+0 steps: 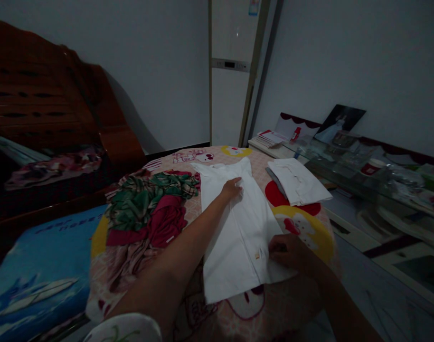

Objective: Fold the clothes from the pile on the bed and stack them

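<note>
A white shirt [234, 237] lies spread lengthwise on a round table, partly folded, with a small gold-coloured mark near its lower right part. My left hand [232, 188] reaches across to the shirt's upper middle, its fingers closed on a bit of the cloth. At the lower right edge, my right hand [286, 249] has curled fingers pinching the shirt's side; the fingertips are partly in shadow. To the left sits a heap of crumpled clothes [149, 204], green plaid and dark red. Folded white clothes [298, 181] are stacked at the table's right.
A pink patterned tablecloth [234, 323] covers the table. On the right stands a glass-topped cabinet [348, 166] holding a paper cup [372, 167] and a photo [340, 122]. At left are a wooden bench [42, 95] and a blue printed mat [49, 261]. A tall white air conditioner [229, 99] stands behind.
</note>
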Demonstrator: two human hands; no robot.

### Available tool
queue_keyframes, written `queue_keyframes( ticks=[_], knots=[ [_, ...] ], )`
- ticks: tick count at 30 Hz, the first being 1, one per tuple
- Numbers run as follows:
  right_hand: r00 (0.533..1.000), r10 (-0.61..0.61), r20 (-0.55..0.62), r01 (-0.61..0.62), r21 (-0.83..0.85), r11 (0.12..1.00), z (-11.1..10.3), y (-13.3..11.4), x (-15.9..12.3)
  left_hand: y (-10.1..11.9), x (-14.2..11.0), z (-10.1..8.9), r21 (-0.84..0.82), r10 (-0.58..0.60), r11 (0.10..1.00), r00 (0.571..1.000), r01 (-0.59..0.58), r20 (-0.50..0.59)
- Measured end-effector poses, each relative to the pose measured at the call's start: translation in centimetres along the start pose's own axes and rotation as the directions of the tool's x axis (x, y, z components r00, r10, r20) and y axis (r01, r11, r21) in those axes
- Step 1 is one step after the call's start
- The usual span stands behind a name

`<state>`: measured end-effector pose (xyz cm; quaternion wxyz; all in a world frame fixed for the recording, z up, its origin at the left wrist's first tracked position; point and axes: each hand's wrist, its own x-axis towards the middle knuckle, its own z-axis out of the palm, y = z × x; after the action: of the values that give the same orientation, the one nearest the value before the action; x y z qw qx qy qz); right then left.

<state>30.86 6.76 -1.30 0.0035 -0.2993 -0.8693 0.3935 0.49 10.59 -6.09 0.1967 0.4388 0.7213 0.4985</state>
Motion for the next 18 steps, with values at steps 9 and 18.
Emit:
queue_keyframes(
  ticks=[9, 18],
  knots=[
    [0.999, -0.010, 0.031, 0.011, -0.024, 1.000, 0.2, 0.3, 0.1, 0.0, 1.3, 0.0, -0.046, -0.061, 0.997, 0.996, 0.058, -0.068],
    [1.000, 0.000, -0.024, 0.002, 0.066, 0.998, -2.2, -0.6, 3.5, -1.3, 0.1, -0.8, 0.001, 0.037, 0.999, 0.996, -0.037, -0.081]
  ],
)
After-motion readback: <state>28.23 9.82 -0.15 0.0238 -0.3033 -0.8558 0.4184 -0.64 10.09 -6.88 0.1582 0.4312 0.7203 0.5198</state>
